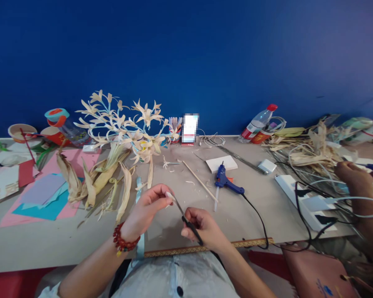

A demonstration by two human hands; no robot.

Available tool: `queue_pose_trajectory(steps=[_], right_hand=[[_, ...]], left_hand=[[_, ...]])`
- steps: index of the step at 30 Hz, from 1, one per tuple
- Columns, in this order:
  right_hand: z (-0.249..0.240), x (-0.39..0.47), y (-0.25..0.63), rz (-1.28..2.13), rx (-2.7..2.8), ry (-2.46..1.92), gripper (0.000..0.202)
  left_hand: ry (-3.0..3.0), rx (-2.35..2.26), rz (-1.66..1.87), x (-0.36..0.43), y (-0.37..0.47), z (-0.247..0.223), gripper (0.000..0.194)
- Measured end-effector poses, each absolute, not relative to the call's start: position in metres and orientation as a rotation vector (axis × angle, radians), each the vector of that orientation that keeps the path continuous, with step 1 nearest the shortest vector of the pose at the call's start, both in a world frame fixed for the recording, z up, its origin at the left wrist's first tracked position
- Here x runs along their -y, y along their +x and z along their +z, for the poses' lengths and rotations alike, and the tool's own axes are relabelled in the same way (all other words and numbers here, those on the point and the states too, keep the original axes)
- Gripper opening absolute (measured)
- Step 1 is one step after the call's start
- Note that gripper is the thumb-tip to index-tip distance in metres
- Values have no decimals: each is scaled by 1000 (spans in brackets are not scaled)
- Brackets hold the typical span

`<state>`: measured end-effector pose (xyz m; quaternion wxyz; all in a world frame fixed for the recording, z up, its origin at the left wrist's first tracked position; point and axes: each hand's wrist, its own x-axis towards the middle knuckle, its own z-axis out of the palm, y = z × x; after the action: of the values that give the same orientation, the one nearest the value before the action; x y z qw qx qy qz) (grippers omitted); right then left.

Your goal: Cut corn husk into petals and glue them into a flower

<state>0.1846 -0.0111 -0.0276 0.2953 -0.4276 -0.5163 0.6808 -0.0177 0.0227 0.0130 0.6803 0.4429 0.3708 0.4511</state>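
Note:
Between the thumb and fingers of my left hand (155, 203) is a small pale strip (170, 196), which looks like a piece of corn husk. Scissors (191, 227) with dark handles are gripped in my right hand (200, 225), and their blades reach up to the strip at my left fingertips. Beyond my left hand stand flowers made of pale husk (146, 114) on light blue stems. A single small husk flower (166, 162) lies on the table past my hands, with a thin wooden stick (200, 181) to its right.
A blue glue gun (226, 180) lies right of the stick, its black cord trailing to the table edge. Dried corn husks (105, 174) and coloured paper (46, 198) spread left. A lit phone (190, 127) stands at the back. Rightward are a power strip (289, 188) and another person's hand (354, 178).

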Motion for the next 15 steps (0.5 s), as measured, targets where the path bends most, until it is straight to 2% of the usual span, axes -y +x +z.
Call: queue_pose_trajectory(steps=[15], right_hand=[[-30, 11, 186, 1776, 1422, -1183, 63]], left_hand=[[1036, -872, 996, -23, -18, 17, 8]])
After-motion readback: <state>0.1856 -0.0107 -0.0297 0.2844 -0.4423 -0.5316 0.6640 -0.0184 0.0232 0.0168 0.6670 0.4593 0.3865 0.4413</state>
